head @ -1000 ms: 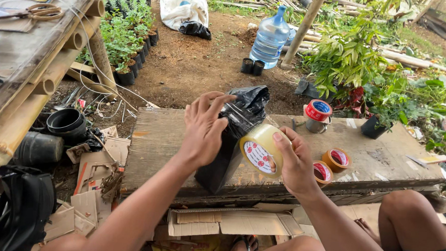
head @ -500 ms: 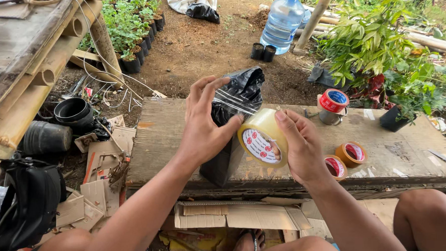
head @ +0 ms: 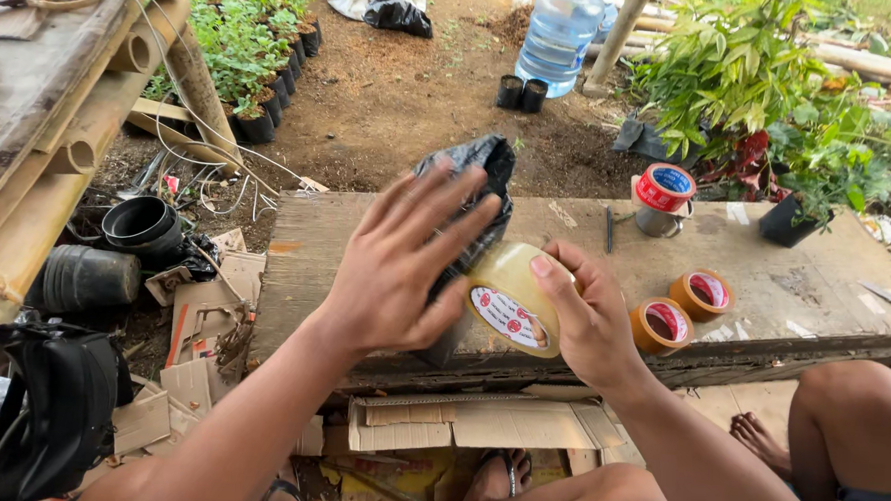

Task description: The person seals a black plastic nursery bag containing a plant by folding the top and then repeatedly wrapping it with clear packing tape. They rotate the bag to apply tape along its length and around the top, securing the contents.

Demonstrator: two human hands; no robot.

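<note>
Pressing flat, fingers spread, the left hand point(head: 400, 269) now lies against the black plastic bundle point(head: 478, 197) standing on the wooden bench point(head: 366, 237), while the right hand point(head: 588, 322) grips a clear tape roll point(head: 513, 299) held tight beside it; since a second ago the roll sits lower and closer, suggesting tape being wrapped around

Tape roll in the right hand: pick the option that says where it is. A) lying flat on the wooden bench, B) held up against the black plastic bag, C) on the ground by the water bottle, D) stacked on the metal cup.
B: the right hand holds the clear tape roll off the bench, against the black plastic bag that the left hand presses flat.
</note>
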